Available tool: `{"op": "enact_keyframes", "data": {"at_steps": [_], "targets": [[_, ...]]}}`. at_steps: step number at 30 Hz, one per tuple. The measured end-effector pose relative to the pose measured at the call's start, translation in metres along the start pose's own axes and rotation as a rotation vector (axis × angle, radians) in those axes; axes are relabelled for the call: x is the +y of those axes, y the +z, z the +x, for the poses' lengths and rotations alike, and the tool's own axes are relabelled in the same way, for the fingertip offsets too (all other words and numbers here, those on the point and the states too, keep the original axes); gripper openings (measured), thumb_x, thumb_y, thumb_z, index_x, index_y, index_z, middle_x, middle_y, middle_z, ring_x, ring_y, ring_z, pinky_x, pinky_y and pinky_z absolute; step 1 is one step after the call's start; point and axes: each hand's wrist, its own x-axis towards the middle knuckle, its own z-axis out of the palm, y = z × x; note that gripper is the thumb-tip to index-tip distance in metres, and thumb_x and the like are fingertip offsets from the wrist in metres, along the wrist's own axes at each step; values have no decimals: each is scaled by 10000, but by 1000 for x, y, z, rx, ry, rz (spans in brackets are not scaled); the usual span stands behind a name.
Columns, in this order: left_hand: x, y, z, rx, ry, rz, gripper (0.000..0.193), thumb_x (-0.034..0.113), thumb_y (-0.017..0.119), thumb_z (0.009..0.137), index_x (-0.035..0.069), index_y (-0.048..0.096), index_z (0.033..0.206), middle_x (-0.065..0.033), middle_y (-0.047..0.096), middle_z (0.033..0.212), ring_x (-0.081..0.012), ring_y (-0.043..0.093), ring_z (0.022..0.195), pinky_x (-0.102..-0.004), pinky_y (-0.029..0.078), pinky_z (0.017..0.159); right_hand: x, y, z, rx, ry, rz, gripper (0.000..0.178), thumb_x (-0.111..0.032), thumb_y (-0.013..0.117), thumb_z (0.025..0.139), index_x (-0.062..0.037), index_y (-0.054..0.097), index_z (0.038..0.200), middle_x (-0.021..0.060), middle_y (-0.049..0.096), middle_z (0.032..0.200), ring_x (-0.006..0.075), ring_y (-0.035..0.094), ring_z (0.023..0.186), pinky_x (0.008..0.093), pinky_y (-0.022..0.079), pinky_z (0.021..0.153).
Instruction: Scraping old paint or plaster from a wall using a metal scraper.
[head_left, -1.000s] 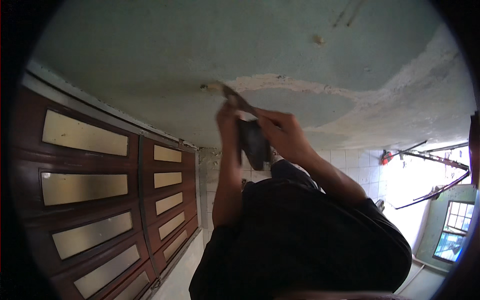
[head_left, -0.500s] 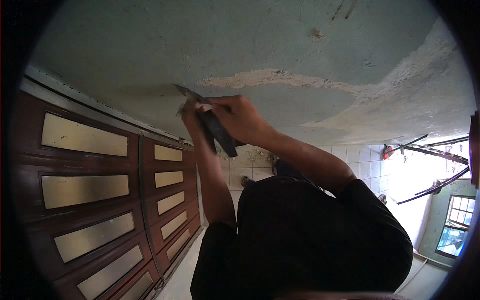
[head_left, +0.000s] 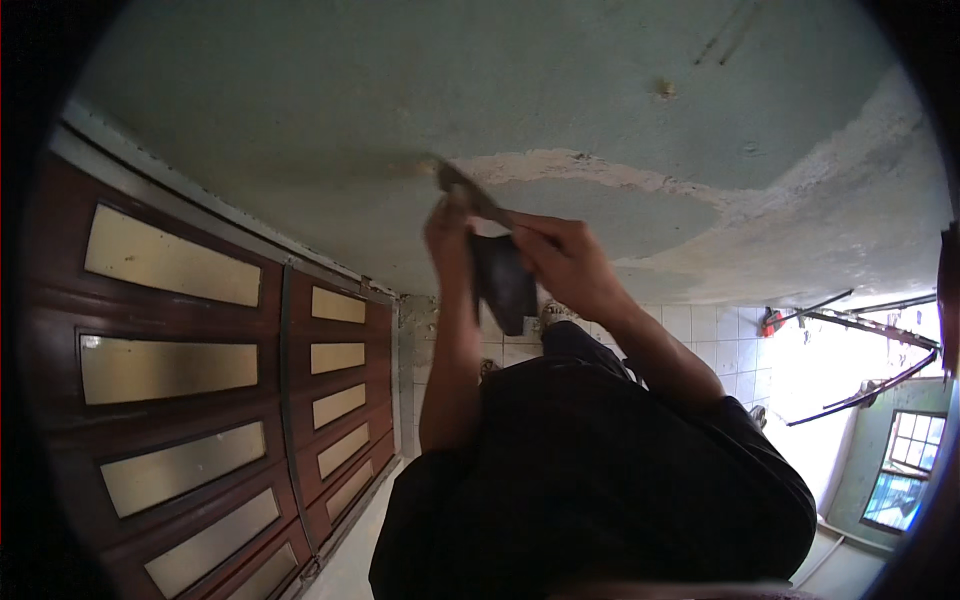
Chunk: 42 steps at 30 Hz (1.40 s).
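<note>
Both my hands are raised in front of a green plastered wall (head_left: 330,90). My right hand (head_left: 575,262) is closed on a thin, dark scraper (head_left: 480,200), whose far end lies at or close to the wall by the left tip of a pale plaster strip (head_left: 560,165). Just left of it, my left hand (head_left: 450,245) is closed and blurred by motion, apparently gripping the edge of a dark, tapering plate (head_left: 505,283). That plate hangs between my wrists, with a whitish patch at its top. Whether the left fingers also touch the scraper is hidden.
Brown wooden doors (head_left: 180,320) with pale panels stand on the left. Below the wall runs a white tiled surface (head_left: 680,325). Dark metal bars (head_left: 870,320) lean at the right, near a window (head_left: 905,465). A small hole (head_left: 664,90) marks the wall above.
Both hands have moved right along the wall with the scraper and the dark plate. The plate now hangs more upright and shows more of its flat face. The view has shifted slightly.
</note>
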Motion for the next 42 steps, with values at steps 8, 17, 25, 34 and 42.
{"op": "enact_keyframes", "data": {"at_steps": [8, 17, 25, 34, 42], "targets": [[10, 41, -28, -177, -89, 218, 449, 477, 672, 988, 82, 614, 781, 45, 510, 716, -53, 442, 661, -234, 312, 583, 0, -29, -32, 74, 86, 75, 343, -145, 523, 1056, 25, 638, 1331, -36, 514, 690, 39, 460, 628, 246, 382, 537], [16, 21, -17, -68, -75, 56, 457, 491, 699, 962, 60, 649, 821, 41, 529, 724, -78, 424, 663, -277, 336, 609, -7, -2, -19, 42, -35, 64, 344, -168, 524, 1068, 5, 644, 1340, -48, 486, 689, 24, 415, 608, 228, 336, 520], [32, 5, 5, -74, -65, -81, 430, 480, 689, 975, 83, 638, 815, 36, 530, 716, -79, 446, 635, -261, 353, 595, -11, 20, 17, 34, -49, -2, 358, -165, 508, 1070, -15, 635, 1369, -56, 482, 695, 24, 407, 609, 223, 333, 516], [-5, 18, -12, -183, -46, 289, 511, 535, 629, 994, 42, 664, 864, 18, 568, 756, -96, 474, 705, -283, 398, 652, -2, -17, -27, 94, 53, 38, 349, -162, 489, 1073, -15, 650, 1345, -61, 486, 702, 22, 425, 623, 223, 339, 524], [24, -6, -4, -58, -175, 117, 508, 547, 648, 977, 47, 672, 889, 10, 582, 790, -106, 491, 705, -279, 411, 672, -17, 15, -3, -47, 0, 58, 364, -170, 494, 1071, 17, 624, 1356, -40, 504, 718, 33, 443, 641, 230, 363, 545]]}}
